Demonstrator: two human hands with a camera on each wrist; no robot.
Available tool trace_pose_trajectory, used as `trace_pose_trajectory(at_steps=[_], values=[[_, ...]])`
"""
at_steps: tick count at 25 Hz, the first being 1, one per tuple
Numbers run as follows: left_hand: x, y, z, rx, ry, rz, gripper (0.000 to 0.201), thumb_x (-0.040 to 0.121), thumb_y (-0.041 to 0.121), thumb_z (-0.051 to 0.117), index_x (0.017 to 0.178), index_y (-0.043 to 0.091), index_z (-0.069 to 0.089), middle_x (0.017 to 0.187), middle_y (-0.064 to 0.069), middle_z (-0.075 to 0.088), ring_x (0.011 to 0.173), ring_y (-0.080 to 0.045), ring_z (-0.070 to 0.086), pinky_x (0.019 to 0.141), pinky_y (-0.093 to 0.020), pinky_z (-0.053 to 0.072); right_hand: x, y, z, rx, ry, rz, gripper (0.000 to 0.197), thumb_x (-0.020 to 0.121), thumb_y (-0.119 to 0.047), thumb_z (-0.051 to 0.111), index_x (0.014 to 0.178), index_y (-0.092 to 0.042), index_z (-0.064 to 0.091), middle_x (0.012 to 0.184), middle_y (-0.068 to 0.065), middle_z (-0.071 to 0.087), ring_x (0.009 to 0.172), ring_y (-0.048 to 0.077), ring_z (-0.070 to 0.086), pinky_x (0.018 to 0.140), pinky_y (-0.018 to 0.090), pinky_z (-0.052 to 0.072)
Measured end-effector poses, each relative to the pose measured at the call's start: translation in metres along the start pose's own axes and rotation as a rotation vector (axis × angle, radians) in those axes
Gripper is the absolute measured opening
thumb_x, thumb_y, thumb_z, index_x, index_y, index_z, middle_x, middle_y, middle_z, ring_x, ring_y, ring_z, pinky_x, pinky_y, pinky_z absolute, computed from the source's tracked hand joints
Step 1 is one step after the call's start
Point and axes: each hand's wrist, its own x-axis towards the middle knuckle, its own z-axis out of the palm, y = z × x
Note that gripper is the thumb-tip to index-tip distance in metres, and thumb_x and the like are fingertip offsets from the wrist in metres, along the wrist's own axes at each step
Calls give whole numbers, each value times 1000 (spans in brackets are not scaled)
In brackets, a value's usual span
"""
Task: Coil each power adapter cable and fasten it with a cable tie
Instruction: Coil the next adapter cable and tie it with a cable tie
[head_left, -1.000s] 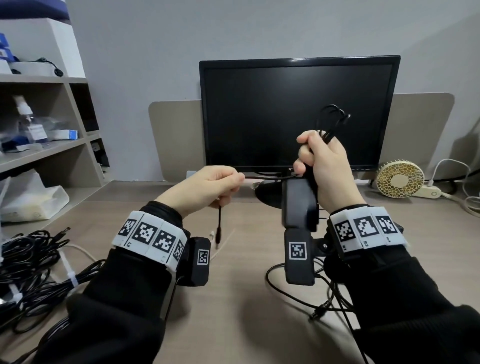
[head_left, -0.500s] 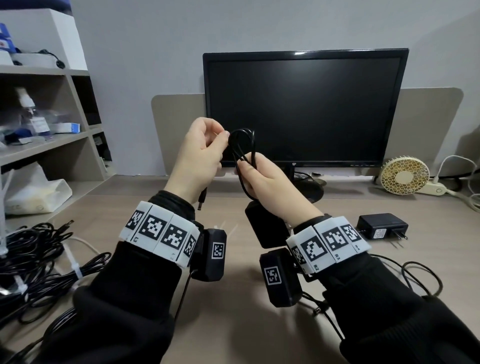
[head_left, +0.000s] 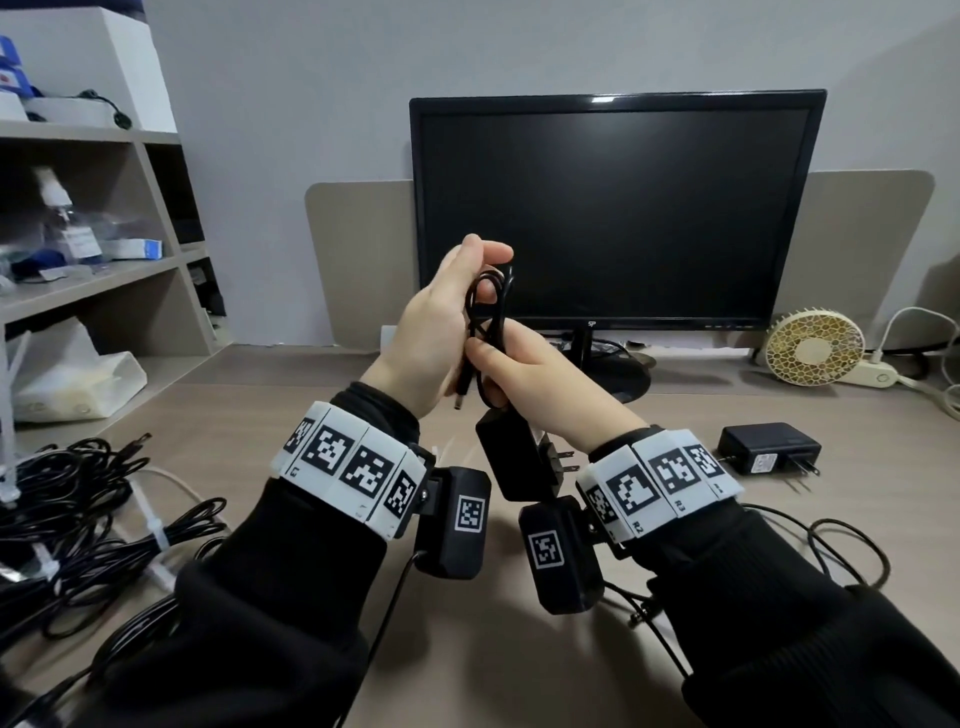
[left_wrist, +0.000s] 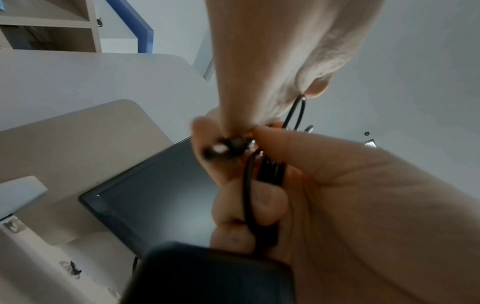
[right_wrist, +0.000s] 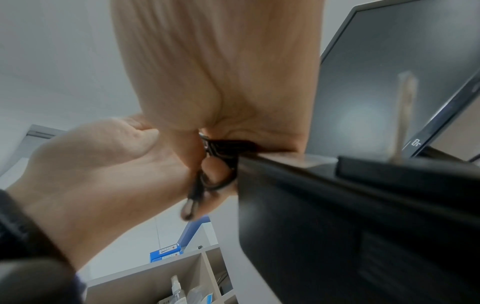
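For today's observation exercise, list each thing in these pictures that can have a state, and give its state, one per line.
Cable: coiled, no tie on it yet.
Adapter: hanging below the right hand, off the desk.
Left hand: holding the coil.
Right hand: gripping the coil.
Monitor: screen dark.
Second adapter: lying on the desk, cable loose.
Cable pile: bundles tied.

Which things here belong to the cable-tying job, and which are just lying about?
Job: coiled cable gripped by both hands, left hand, right hand; hanging adapter; second adapter; tied bundles; loose ties.

Lying about: monitor; fan; shelf; spray bottle.
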Motion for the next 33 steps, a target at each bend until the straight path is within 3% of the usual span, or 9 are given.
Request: trace_pose_trajectory(at_steps=[4,8,11,14,18,23,26,29,33], values=[[-1,1,-5,104,-10,72,22,93,41,37,91,28,54,74,11,47,64,-2,48,68,-27,40,-4,-5,-4,-25,-29,21,20,104,-24,34,90,-20,48,71,-6,64,66,8,52,67,24,42],[4,2,-21,266,-61,166,20,91,40,45,101,26,54,89,6,57,85,-8,58,85,-35,51,-2,-4,-9,-74,-34,4,17,105,-23,33,112,-19,48,77,-10,69,83,8,57,81,25,42],[4,5,-30,349,-93,202,19,91,35,51,97,20,62,87,0,67,87,-19,65,87,-45,54,-2,-2,-11,-7,-67,-4,14,104,-18,35,101,-22,48,70,-6,67,70,12,59,82,38,47],[2,7,-35,388,-24,248,13,96,23,54,86,18,62,79,3,70,80,-16,68,76,-38,56,-1,3,-8,24,-59,-5,19,101,-16,36,85,-20,45,58,-5,59,57,16,59,73,46,48],[8,-3,-47,669,-68,-150,25,99,35,44,91,19,61,93,-2,71,81,-17,68,70,-32,50,1,5,-14,-7,116,0,20,100,-13,37,84,-15,48,50,-7,50,49,13,48,61,31,42],[10,-30,-35,1395,-543,-703,30,93,31,58,110,8,64,110,-4,69,103,-22,66,81,-30,50,3,4,-26,144,223,76,22,101,-13,36,82,-16,45,49,-8,44,47,13,41,52,27,37],[14,-44,-31,1707,-616,-772,24,84,34,66,89,11,69,92,-4,68,92,-26,66,82,-31,50,1,0,-25,151,216,111,20,101,-15,37,82,-15,44,56,-3,43,49,12,40,50,24,37],[9,-55,-31,1934,-615,-619,21,73,26,66,60,16,53,70,1,57,62,-19,54,75,-28,51,-1,-3,-26,115,193,110,20,101,-16,37,82,-16,44,59,-3,44,51,11,42,52,23,39],[5,-62,-32,1894,-546,-622,12,79,28,65,71,21,59,77,3,60,66,-16,56,71,-28,49,-2,-5,-28,106,162,117,21,101,-17,38,81,-15,45,58,-4,44,49,11,42,52,23,38]])
